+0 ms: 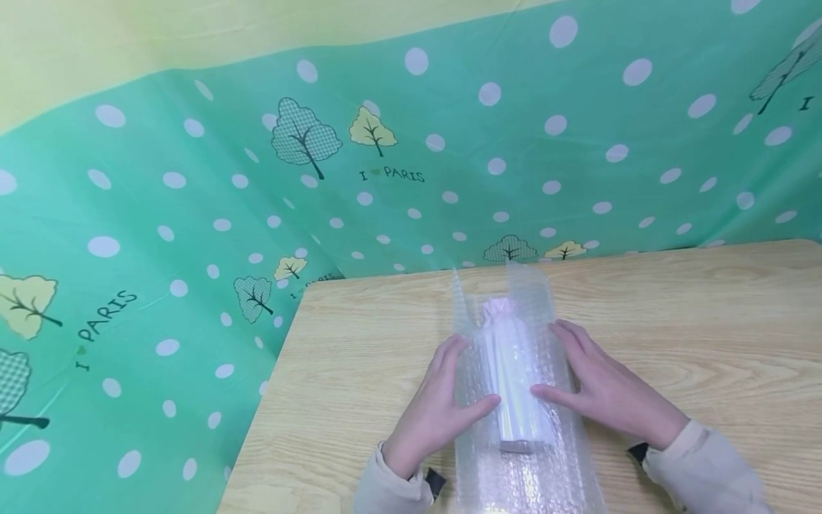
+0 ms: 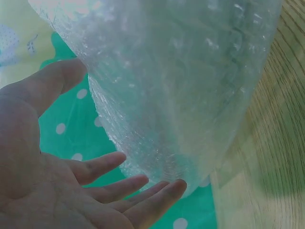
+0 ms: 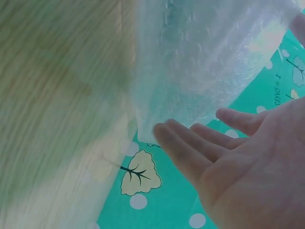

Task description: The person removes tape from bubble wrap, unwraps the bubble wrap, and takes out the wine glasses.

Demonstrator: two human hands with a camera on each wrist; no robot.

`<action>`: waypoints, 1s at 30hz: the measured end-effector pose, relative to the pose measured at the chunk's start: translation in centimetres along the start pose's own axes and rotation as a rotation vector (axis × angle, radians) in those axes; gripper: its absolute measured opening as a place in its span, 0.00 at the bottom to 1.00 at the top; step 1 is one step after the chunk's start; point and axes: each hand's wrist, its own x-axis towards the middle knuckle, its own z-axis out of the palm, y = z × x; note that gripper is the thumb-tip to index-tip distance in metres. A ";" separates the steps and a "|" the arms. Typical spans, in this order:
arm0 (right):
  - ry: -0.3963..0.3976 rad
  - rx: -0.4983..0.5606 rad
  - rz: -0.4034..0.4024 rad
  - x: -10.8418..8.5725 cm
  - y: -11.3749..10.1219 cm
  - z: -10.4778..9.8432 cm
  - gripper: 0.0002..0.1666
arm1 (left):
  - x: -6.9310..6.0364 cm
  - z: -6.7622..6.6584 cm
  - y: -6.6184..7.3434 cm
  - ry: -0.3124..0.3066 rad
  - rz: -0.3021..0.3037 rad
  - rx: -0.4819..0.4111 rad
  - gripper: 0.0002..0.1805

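Touching bubble wrap (image 1: 516,482), left hand (image 1: 438,410) and right hand (image 1: 606,389) flank a white bundle (image 1: 514,368); each grip loose, unclenched.
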 end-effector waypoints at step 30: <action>0.060 -0.022 -0.067 0.0 0.9 -0.3 0.58 | 0.1 0.1 -0.3 0.004 -0.055 0.018 0.50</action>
